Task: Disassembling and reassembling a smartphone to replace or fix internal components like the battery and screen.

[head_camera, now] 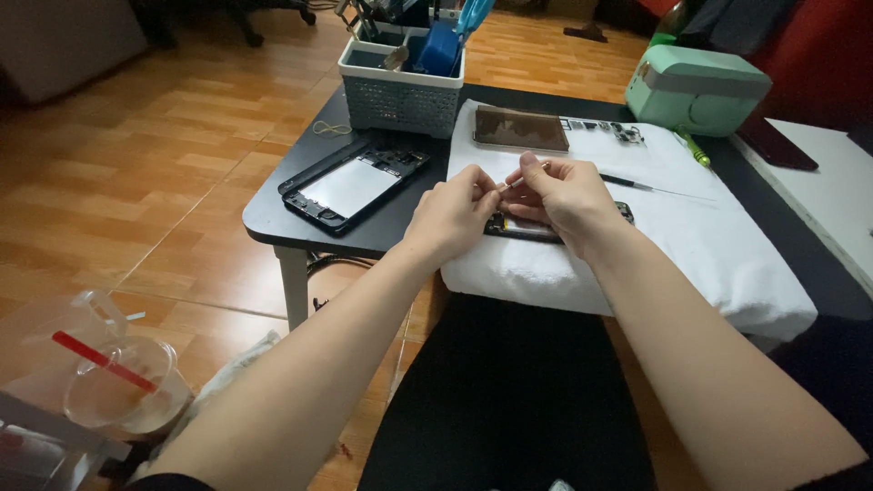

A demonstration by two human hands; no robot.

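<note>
Two bare forearms reach from the near edge over a dark lap toward a low black table [273,218]. Near left, on the wood floor, lies a clear plastic cup [123,386] with a red straw. On the table's near right a folded white towel [709,236] is spread, likely as a soft pad so small parts neither roll nor scratch. Both hands meet over it: the left hand [452,214] has thumb and forefinger pinched shut on one end of a thin pale strip [511,183], and the right hand [566,195] is curled, its fingertips closed on the other end, so the strip spans the small gap between them. What the strip is made of is too small to tell. Just under the hands, resting on the towel and half hidden by them, is a dark opened phone [523,227], kept close below so the work stays over it. Left of the hands an open tablet shell [353,185] lies flat. Right, a slim tool [650,187] rests on the towel within reach. Farther off sit a brown glass panel [520,128], a grey basket [400,91] of tools, a green pen [693,148] and a mint-green box [696,88]
</note>
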